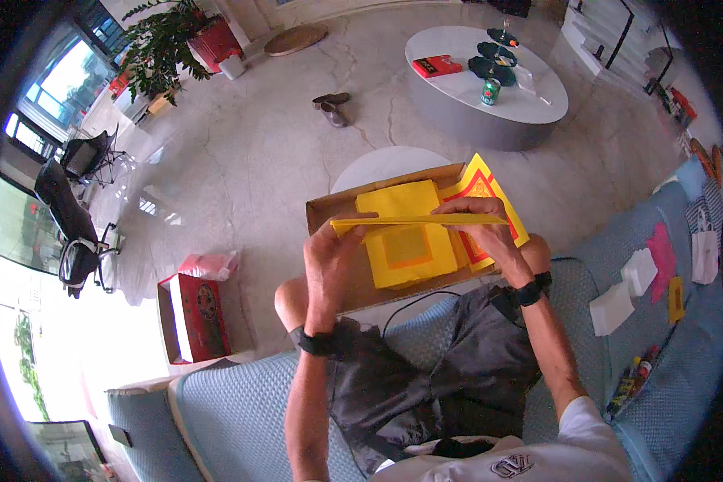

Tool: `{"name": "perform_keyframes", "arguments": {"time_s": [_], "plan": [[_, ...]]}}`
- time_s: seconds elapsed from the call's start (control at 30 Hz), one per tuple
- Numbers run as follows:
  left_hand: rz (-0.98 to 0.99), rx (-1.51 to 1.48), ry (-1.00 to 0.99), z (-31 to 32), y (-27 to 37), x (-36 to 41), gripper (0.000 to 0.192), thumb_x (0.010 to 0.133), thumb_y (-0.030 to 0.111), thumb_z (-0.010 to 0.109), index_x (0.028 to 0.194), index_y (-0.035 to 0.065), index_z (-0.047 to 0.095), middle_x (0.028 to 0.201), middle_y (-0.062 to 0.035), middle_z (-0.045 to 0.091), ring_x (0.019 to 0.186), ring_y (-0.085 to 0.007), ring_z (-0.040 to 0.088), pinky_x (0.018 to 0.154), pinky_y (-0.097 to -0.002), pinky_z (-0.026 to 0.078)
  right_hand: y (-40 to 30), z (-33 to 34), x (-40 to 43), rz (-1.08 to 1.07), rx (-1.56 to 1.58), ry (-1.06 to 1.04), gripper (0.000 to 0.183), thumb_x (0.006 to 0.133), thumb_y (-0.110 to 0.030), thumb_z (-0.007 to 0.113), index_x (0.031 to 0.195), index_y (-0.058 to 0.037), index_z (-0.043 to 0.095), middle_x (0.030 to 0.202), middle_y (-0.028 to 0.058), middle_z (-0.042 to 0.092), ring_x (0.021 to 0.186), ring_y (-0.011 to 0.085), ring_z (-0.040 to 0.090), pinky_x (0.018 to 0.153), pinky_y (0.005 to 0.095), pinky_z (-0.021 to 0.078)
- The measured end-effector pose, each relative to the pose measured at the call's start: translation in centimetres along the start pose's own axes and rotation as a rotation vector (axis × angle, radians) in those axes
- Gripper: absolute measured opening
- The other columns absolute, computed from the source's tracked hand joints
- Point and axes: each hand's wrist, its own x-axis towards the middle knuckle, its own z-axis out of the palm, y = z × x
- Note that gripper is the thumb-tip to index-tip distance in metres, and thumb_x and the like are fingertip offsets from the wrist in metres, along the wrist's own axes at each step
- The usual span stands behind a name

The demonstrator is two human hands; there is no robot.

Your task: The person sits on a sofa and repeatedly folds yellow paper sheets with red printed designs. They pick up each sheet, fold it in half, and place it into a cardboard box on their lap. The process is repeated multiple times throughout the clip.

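Between both hands is a thin sheaf of yellow paper (pixel 406 220), seen nearly edge-on. My left hand (pixel 331 250) pinches its left end, and my right hand (pixel 483 224) grips the right end. Below it a shallow cardboard box (pixel 331 212) rests at my knees. In the box lies a stack of yellow paper (pixel 378 265) with an orange-bordered square on top. A yellow sheet with a red printed pattern (pixel 512 214) leans at the box's right side, partly behind my right hand. Whether the held sheaf is folded or several sheets, I cannot tell.
I sit on a blue quilted sofa (pixel 241 397). White blocks (pixel 613 308) and a pink cloth (pixel 661 262) lie to the right. A red box (pixel 202 319) stands on the floor at left. Ahead are shoes (pixel 332 109) and an oval table (pixel 422 45) bearing a green can (pixel 490 91).
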Motion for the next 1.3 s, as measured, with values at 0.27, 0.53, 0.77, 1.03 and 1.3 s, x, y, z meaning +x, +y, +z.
{"name": "perform_keyframes", "arguments": {"time_s": [0.27, 0.53, 0.77, 1.03, 1.3], "plan": [[0.092, -0.233, 0.197, 3.7, -7.1, -1.9, 0.024, 0.108, 0.013, 0.074, 0.126, -0.0038, 0.075, 0.116, -0.0041, 0.078, 0.108, -0.0135, 0.070, 0.097, -0.0285, 0.055, 2.8, 3.7, -1.5, 0.212, 0.178, 0.244, 0.034, 0.096, -0.017, 0.085, 0.126, -0.0035, 0.077, 0.121, 0.0084, 0.082, 0.116, 0.0235, 0.077, 0.104, 0.0362, 0.0606], [-0.076, -0.004, 0.162, 3.5, -10.5, -1.6, 0.029, 0.108, 0.022, 0.074, 0.122, -0.0038, 0.075, 0.115, -0.0085, 0.079, 0.108, -0.0179, 0.072, 0.096, -0.0321, 0.056, 7.6, 5.2, -1.7, 0.268, -0.055, 0.282, 0.034, 0.093, -0.013, 0.087, 0.124, -0.0024, 0.079, 0.115, 0.0087, 0.084, 0.107, 0.0232, 0.079, 0.094, 0.0360, 0.0609], [-0.030, 0.031, 0.158, 3.7, -9.9, -1.7, 0.029, 0.106, 0.019, 0.075, 0.123, -0.0048, 0.074, 0.111, -0.0104, 0.080, 0.103, -0.0191, 0.073, 0.094, -0.0332, 0.056, 5.6, 4.6, -1.9, 0.239, 0.066, 0.272, 0.033, 0.093, -0.011, 0.085, 0.124, -0.0015, 0.077, 0.117, 0.0091, 0.083, 0.109, 0.0233, 0.079, 0.094, 0.0371, 0.0609], [-0.056, -0.019, 0.131, 3.2, -10.6, -2.5, 0.029, 0.107, 0.019, 0.074, 0.124, -0.0048, 0.075, 0.109, -0.0094, 0.080, 0.101, -0.0170, 0.072, 0.090, -0.0314, 0.056, 6.1, 4.3, -2.7, 0.313, 0.012, 0.247, 0.035, 0.097, -0.016, 0.084, 0.128, -0.0029, 0.077, 0.120, 0.0084, 0.083, 0.112, 0.0239, 0.078, 0.100, 0.0381, 0.0607], [-0.141, -0.255, -0.137, -1.8, -3.1, -7.1, 0.053, 0.112, 0.023, 0.067, 0.156, -0.0034, 0.054, 0.140, -0.0135, 0.071, 0.129, -0.0272, 0.068, 0.108, -0.0405, 0.056, 1.0, -0.5, -3.3, 0.257, -0.184, -0.034, 0.033, 0.093, -0.015, 0.085, 0.122, 0.0002, 0.079, 0.113, 0.0114, 0.084, 0.103, 0.0222, 0.079, 0.091, 0.0355, 0.0616]]}}
